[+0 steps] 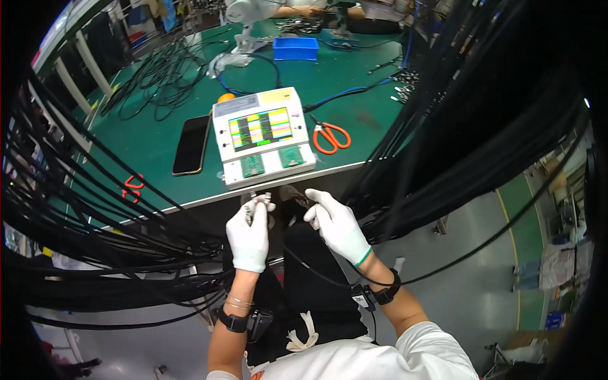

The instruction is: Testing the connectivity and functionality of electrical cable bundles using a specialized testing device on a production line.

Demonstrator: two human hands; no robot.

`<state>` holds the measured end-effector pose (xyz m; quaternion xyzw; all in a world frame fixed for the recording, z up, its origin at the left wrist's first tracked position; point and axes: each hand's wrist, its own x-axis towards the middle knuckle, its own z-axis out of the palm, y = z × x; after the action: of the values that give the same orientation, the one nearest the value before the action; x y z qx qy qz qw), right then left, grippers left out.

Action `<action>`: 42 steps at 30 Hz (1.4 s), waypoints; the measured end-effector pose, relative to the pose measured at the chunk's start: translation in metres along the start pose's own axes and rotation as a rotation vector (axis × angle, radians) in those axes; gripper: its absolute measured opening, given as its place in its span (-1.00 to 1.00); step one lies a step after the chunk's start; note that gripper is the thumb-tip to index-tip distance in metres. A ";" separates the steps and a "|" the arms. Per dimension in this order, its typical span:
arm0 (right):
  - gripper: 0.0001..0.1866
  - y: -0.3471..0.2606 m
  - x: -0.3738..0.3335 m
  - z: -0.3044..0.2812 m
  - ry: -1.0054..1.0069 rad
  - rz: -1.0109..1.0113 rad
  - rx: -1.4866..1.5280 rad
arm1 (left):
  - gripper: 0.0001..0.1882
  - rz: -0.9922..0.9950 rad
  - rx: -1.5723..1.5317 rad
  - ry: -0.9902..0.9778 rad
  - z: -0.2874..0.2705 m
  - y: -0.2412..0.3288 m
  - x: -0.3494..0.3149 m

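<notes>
Both my hands wear white gloves and are raised in front of the table's near edge, below the tester. My left hand (248,237) is closed with the fingertips around small silvery metal cable connectors (262,198). My right hand (337,228), a little way to the right, has thumb and fingers bent together; what they pinch, if anything, I cannot make out. A black cable (443,273) loops below the right hand and across my lap. The white tester box (229,170) has a lit, coloured screen (259,129) and two green circuit boards (253,166) at its front.
Red-handled scissors (332,138) lie right of the tester, a black phone (191,145) left. Thick bundles of black cables hang at left (69,221) and right (437,152). Farther back are a blue bin (296,49), a fan (248,25) and another person's hands (309,11).
</notes>
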<state>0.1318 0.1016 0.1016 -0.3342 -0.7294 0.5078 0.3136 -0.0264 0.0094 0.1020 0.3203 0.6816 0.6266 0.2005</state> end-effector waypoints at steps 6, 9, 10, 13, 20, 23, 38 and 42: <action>-0.66 0.016 -0.004 -0.012 -0.048 0.071 0.136 | -0.71 -0.071 -0.281 -0.077 0.004 -0.009 0.005; -0.73 0.039 -0.002 0.001 -0.161 0.427 0.378 | -0.70 -0.126 -0.425 -0.098 0.006 -0.007 0.010; -0.73 0.048 -0.003 0.005 -0.205 0.483 0.388 | -0.70 -0.136 -0.452 -0.103 0.007 -0.005 0.013; -0.72 0.074 -0.010 0.026 -0.135 0.467 0.360 | -0.71 -0.082 -0.353 -0.135 0.003 0.001 0.016; -0.72 0.076 -0.009 0.023 -0.139 0.531 0.729 | -0.73 -0.141 -0.230 -0.134 -0.002 0.007 0.025; -0.68 0.058 -0.002 0.013 -0.256 0.527 0.782 | -0.73 -0.094 -0.230 -0.147 -0.002 0.005 0.028; -0.68 0.006 0.020 -0.007 -0.343 0.357 0.769 | -0.68 -0.052 -0.216 -0.076 0.005 0.003 0.036; -0.77 -0.015 0.035 0.004 -0.041 0.132 0.302 | -0.66 -0.012 -0.229 -0.091 0.000 -0.010 0.034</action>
<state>0.1063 0.1241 0.1185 -0.3203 -0.6273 0.6379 0.3114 -0.0527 0.0330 0.0968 0.3191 0.5976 0.6841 0.2703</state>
